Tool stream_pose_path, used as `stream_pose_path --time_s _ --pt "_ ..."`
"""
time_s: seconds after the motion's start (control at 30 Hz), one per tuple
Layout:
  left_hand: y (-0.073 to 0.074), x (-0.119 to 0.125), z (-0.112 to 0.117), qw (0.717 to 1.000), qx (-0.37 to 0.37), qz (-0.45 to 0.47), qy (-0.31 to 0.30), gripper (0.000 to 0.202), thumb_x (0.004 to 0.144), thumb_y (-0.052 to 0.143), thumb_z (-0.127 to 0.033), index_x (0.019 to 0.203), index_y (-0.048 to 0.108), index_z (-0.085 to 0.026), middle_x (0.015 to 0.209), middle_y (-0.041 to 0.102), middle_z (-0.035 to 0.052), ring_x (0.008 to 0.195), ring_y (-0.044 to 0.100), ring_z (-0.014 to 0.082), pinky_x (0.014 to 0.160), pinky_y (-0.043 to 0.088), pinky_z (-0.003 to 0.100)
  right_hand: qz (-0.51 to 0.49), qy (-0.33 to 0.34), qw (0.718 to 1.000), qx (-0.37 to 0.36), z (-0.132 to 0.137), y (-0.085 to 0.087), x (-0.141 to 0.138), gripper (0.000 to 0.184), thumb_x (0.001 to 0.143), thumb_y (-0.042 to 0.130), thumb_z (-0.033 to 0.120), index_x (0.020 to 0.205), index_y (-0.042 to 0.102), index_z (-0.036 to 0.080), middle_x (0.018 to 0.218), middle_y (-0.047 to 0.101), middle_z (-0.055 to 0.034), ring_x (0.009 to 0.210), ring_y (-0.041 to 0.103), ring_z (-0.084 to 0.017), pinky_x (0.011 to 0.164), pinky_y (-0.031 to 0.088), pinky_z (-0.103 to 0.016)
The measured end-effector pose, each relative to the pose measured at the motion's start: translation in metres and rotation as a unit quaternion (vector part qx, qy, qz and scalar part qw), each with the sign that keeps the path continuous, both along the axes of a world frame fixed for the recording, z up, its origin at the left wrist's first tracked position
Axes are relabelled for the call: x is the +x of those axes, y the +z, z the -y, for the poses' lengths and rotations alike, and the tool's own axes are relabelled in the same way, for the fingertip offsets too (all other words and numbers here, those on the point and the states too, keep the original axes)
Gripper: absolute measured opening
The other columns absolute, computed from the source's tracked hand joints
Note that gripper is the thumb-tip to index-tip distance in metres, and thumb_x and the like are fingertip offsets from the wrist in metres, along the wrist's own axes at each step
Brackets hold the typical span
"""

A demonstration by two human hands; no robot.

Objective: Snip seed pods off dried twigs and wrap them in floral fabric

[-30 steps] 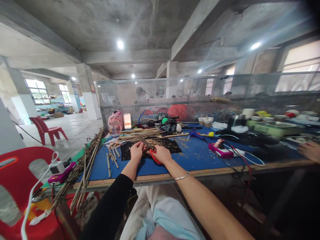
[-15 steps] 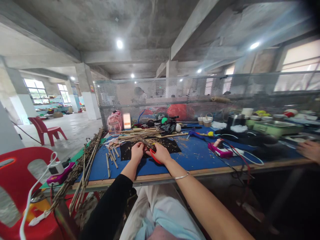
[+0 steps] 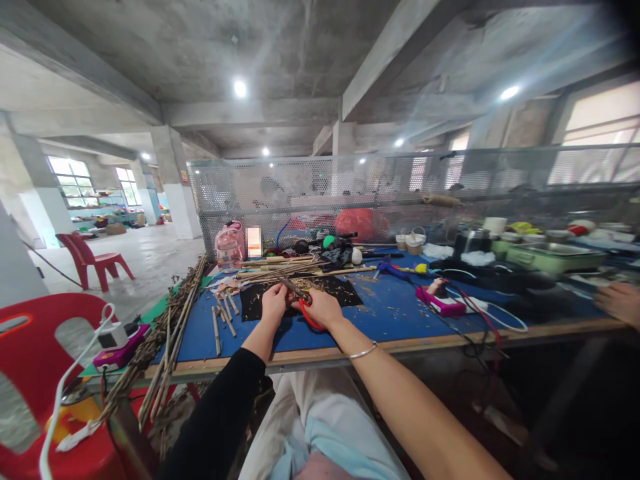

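My right hand (image 3: pixel 323 309) is closed around red-handled scissors (image 3: pixel 311 321), whose blades point up and left toward my left hand. My left hand (image 3: pixel 275 303) is pinched at the blade end; what its fingers hold is too small and covered to make out. Both hands are close together over a black cloth (image 3: pixel 253 308) strewn with pale plant scraps. Just left of the cloth lie several short cut stalks (image 3: pixel 228 317). Behind my hands, long dry stalks (image 3: pixel 280 269) lie across the blue table top (image 3: pixel 380 327).
A bundle of dry stalks (image 3: pixel 173 327) hangs over the table's left edge, near a purple power strip (image 3: pixel 117 353). Another strip (image 3: pixel 443 303) with cables lies to the right. A co-worker's hand (image 3: pixel 620 300) is at the far right. Mesh panel (image 3: pixel 300 193) stands behind.
The scissors have shifted very slightly in my right hand, near my left fingers. Both my hands stay in almost the same place.
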State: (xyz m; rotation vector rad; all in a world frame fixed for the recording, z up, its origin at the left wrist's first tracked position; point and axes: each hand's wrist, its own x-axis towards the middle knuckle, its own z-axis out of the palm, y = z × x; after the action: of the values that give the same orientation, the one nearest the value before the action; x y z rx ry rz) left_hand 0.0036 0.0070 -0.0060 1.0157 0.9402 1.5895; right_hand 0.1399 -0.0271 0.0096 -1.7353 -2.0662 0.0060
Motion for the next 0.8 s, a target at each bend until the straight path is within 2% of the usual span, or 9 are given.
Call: stream_pose_path --time_s 0.4,0.63,0.8 --pt "-0.0026 -0.0005 -0.0013 1.000 -0.017 -0.014 0.013 0.023 0.069 0.060 -0.034 0.060 0.050 -0.014 0.048 0.047 -0.0046 0.041 0.044 0.0057 0.043 0.038 0.018 -0.006 -0.003 1.000 -0.014 -0.0001 -0.0010 -0.0013 0.062 0.072 0.038 0.074 0.089 0.061 0.020 0.089 0.069 -0.0109 0.085 0.064 -0.026 0.068 0.044 -0.030" --pt "0.0000 -0.0022 -0.0010 0.998 -0.022 -0.028 0.041 0.024 0.072 0.055 -0.037 0.065 0.051 -0.014 0.055 0.049 -0.0036 0.046 0.046 0.0064 0.047 0.043 0.020 -0.015 -0.014 1.000 -0.020 -0.0002 0.0000 -0.0020 0.060 0.071 0.042 0.073 0.088 0.062 0.019 0.090 0.069 -0.0107 0.086 0.064 -0.025 0.067 0.044 -0.029" --pt "-0.0013 -0.0056 -0.0011 0.994 -0.034 -0.076 0.074 0.030 0.071 0.055 -0.043 0.063 0.051 -0.015 0.051 0.046 -0.0044 0.044 0.045 0.0075 0.047 0.044 0.022 -0.049 -0.033 0.998 -0.002 -0.0022 -0.0036 0.0003 0.057 0.070 0.043 0.073 0.082 0.061 0.020 0.082 0.068 -0.0088 0.080 0.064 -0.024 0.063 0.042 -0.027"
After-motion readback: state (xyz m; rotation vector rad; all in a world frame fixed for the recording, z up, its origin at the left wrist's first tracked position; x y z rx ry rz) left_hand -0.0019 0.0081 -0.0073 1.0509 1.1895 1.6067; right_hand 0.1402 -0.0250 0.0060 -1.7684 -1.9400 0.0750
